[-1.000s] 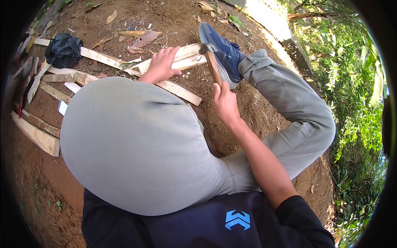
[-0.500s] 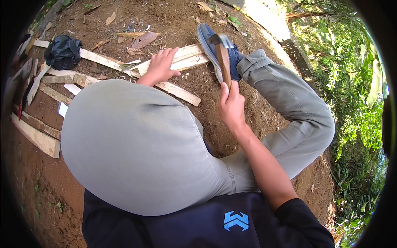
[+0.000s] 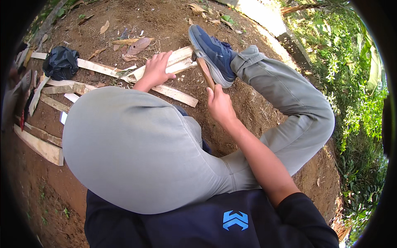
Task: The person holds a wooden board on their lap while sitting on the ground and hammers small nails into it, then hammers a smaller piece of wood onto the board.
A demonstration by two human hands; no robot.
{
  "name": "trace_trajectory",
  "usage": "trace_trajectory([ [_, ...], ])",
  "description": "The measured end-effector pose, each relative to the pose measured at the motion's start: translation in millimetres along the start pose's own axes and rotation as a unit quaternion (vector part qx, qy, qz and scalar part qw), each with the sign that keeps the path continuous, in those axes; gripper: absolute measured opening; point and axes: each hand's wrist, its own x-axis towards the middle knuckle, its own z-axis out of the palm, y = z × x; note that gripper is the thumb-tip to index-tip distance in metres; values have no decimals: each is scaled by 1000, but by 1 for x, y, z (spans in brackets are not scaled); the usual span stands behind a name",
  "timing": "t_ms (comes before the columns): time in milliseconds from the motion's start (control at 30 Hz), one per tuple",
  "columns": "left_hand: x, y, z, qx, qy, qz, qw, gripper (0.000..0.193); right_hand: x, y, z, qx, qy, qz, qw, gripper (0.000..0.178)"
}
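Observation:
My right hand [image 3: 221, 106] is wrapped round the wooden handle of a hammer [image 3: 205, 73]. The hammer's metal head is at the right end of two pale wooden strips [image 3: 182, 65] lying side by side, beside my blue shoe [image 3: 213, 51]. Whether the head touches the wood or sits just above it, I cannot tell. My left hand [image 3: 156, 71] rests on the same strips farther left, its fingers stretched out and slightly apart. Another wooden strip [image 3: 178, 96] lies on the soil beneath, crossing under them. My bent knee hides part of the left forearm.
At the left, a black plastic bag [image 3: 60, 63] lies on a long wooden strip. Several more wood pieces [image 3: 40, 145] are scattered nearby. Dry leaves [image 3: 138, 46] dot the brown soil beyond my hands. Green plants [image 3: 347, 95] and a low concrete edge [image 3: 294, 46] border the right side.
My right hand has swung the hammer down and to the left, bringing its head from over the shoe to the strips' end. The left hand stays on the wood.

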Motion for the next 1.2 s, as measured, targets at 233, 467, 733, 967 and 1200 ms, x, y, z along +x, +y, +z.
trace_trajectory([
  [233,1,-8,-1,7,17,8,1000,103,-11,-12,-16,176,154,-63,970,20],
  [467,-1,-5,2,4,7,-6,1000,107,-2,1,1,96,75,-48,991,27],
  [733,-4,-5,5,8,7,6,1000,103,-1,7,3,60,79,-20,995,28],
  [967,4,4,-3,4,-15,4,1000,104,4,17,12,7,23,18,1000,23],
  [1200,-2,-2,-5,13,-17,-12,1000,105,-11,2,6,124,92,-26,988,26],
])
